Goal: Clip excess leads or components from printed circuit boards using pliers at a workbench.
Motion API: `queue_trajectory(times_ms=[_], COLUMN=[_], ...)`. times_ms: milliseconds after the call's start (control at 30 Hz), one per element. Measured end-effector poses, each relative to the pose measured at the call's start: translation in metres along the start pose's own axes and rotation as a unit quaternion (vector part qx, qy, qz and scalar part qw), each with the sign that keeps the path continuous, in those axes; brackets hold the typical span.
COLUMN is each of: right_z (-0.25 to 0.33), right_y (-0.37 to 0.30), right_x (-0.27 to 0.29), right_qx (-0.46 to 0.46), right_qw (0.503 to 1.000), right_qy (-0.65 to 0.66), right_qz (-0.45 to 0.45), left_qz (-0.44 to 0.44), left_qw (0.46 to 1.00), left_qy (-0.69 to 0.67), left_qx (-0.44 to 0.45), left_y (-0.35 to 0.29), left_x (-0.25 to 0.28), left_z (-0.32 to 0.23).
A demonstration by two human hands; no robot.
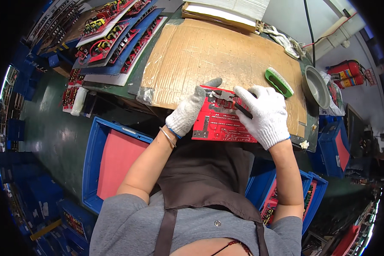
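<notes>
A red circuit board is held over the front edge of the bench, its solder side facing up. My left hand, in a white knit glove with grey fingertips, grips the board by its left edge. My right hand, gloved in white as well, is closed round a pair of cutting pliers with dark and red handles. The pliers' metal jaws lie against the upper part of the board. What sits between the jaws is too small to make out.
Cardboard covers the bench. A green brush and a grey bowl stand at its right. Stacked boards with components rise at the back left. Blue bins flank my lap. A white box is at the back.
</notes>
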State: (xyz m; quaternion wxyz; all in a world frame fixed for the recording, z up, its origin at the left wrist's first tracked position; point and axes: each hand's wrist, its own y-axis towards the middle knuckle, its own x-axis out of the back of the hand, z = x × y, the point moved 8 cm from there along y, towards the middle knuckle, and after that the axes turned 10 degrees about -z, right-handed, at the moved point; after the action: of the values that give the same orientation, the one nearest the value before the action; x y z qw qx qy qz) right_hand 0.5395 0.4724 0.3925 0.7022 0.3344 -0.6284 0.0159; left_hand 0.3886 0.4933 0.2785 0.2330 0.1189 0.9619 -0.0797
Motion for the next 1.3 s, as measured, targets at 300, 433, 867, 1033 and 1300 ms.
queue_trajectory(times_ms=[300, 433, 867, 1033, 1300], right_z=[-0.007, 0.002, -0.119, -0.145, -0.169], right_y=[0.002, -0.018, -0.254, -0.315, -0.304], right_x=[-0.013, -0.007, 0.040, 0.073, 0.064], right_qx=[0.079, 0.063, -0.395, -0.484, -0.473], right_qw=[0.996, 0.989, 0.897, 0.853, 0.818], right_qy=[0.010, 0.053, -0.049, -0.172, -0.305], right_qz=[-0.040, -0.121, -0.190, -0.091, 0.119], left_qz=[-0.009, -0.007, -0.070, -0.018, -0.009], left_qw=[1.000, 1.000, 0.996, 0.994, 0.999], left_qy=[0.012, -0.015, -0.061, -0.099, -0.031], left_qx=[-0.011, 0.004, 0.015, 0.037, 0.042], left_y=[-0.002, -0.007, -0.008, -0.001, 0.008], left_x=[0.001, -0.001, 0.008, -0.035, -0.057], left_z=[-0.001, -0.003, 0.004, 0.015, 0.034])
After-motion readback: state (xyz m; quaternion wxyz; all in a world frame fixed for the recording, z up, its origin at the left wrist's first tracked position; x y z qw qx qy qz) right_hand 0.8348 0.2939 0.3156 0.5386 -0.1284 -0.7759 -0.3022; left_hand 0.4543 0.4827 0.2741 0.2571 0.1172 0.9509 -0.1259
